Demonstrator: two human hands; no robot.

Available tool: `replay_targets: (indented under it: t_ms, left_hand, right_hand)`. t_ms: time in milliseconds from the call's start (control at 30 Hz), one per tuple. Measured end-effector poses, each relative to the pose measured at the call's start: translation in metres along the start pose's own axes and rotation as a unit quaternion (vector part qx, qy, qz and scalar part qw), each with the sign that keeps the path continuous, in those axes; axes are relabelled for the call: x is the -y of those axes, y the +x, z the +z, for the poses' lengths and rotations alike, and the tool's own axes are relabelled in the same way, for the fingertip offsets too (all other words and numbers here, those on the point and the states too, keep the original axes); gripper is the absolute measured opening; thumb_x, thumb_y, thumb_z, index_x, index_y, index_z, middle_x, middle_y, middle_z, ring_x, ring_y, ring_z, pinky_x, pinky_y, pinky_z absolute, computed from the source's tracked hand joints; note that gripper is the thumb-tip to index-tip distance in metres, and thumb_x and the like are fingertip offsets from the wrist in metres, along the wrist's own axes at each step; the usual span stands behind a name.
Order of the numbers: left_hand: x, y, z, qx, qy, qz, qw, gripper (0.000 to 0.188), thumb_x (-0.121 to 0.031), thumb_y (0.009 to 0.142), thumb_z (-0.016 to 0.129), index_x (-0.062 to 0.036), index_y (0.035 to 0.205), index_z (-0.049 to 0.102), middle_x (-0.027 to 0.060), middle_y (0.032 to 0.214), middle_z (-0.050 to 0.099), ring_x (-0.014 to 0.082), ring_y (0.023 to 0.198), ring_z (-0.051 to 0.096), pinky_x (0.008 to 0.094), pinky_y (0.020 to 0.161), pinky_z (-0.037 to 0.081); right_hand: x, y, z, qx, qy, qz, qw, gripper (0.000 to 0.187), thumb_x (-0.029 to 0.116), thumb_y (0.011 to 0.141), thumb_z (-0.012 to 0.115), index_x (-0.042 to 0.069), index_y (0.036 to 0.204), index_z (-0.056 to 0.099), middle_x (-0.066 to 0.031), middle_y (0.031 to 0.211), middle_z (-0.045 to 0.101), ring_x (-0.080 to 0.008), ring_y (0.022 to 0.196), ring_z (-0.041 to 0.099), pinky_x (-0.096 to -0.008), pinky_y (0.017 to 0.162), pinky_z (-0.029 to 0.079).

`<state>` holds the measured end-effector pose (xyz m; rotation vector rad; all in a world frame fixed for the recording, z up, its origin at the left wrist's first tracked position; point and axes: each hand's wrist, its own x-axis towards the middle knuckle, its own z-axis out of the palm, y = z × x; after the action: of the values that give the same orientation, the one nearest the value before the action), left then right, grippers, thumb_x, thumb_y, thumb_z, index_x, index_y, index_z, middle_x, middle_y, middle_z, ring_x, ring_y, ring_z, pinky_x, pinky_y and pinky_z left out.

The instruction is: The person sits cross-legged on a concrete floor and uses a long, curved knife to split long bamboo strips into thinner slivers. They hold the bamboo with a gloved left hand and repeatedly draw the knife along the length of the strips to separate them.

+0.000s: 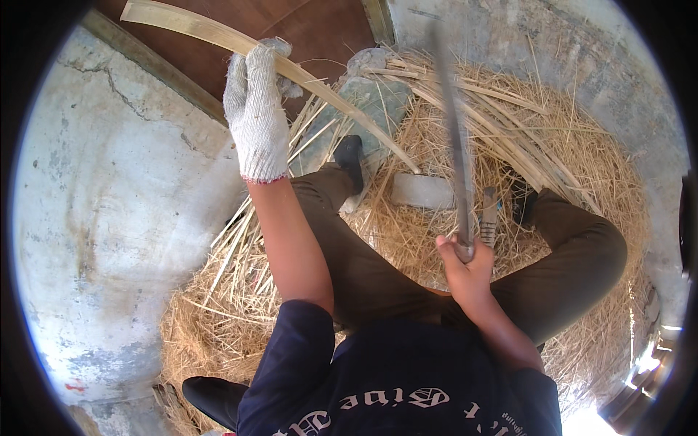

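My left hand, in a white knitted glove, is raised at the upper left and closed around a long pale bamboo strip. The strip slants down to the right, its lower end above the shavings between my legs. My bare right hand grips the handle end of a long-bladed knife, its blade upright and blurred toward the tip. A pale rectangular block lies just left of the blade. Right of the blade is a wooden piece with a ribbed, wrapped lower part; its kind is unclear.
Straw-like shavings cover the floor around my bent legs. Split strips lie heaped at the upper right, near a greenish stone slab. A worn wall stands on the left, with a brown door panel ahead.
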<state>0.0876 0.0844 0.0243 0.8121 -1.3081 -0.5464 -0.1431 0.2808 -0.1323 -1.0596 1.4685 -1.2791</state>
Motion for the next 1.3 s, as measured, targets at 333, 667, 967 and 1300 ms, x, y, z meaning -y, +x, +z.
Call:
replay_targets:
  t_ms: [333,667,967,1300]
  left_hand:
    - [-0.006,-0.004,0.015,-0.011,0.024,0.006,1.0,0.03,-0.034,0.106,0.059,-0.0045,0.108,0.067,0.0028,0.095,0.066,0.0101,0.076,0.059,0.0272,0.066,0.051]
    - [-0.009,-0.004,0.019,-0.017,0.048,0.009,0.999,0.034,-0.036,0.106,0.057,-0.003,0.11,0.066,0.0054,0.098,0.065,0.0117,0.076,0.061,0.0279,0.067,0.054]
    - [0.0,-0.001,0.001,-0.025,0.047,0.021,0.998,0.031,-0.032,0.105,0.058,-0.003,0.109,0.067,0.0046,0.094,0.064,0.0115,0.076,0.063,0.026,0.064,0.052]
    - [-0.016,-0.007,0.022,-0.071,0.127,0.01,0.989,0.025,-0.028,0.102,0.06,-0.0044,0.099,0.068,0.0037,0.083,0.059,0.0133,0.079,0.055,0.0303,0.075,0.046]
  right_hand:
    - [-0.037,0.008,0.014,0.071,-0.131,0.005,0.989,0.024,0.017,0.093,0.072,-0.003,0.083,0.062,-0.0028,0.061,0.056,-0.0087,0.056,0.049,-0.0325,0.053,0.04]
    - [-0.033,0.013,0.014,0.025,-0.095,-0.042,0.994,0.022,0.015,0.091,0.071,0.0,0.078,0.062,-0.0064,0.061,0.057,-0.0118,0.054,0.051,-0.0326,0.055,0.042]
    - [-0.007,0.008,-0.001,0.02,0.023,-0.02,0.999,0.026,0.009,0.093,0.071,0.004,0.073,0.056,0.0034,0.06,0.05,-0.0043,0.058,0.044,-0.0272,0.053,0.036]
    - [-0.031,0.019,0.017,0.079,-0.172,0.021,0.982,0.022,0.012,0.09,0.073,0.001,0.077,0.06,-0.0006,0.058,0.052,-0.0074,0.054,0.046,-0.0305,0.053,0.038]
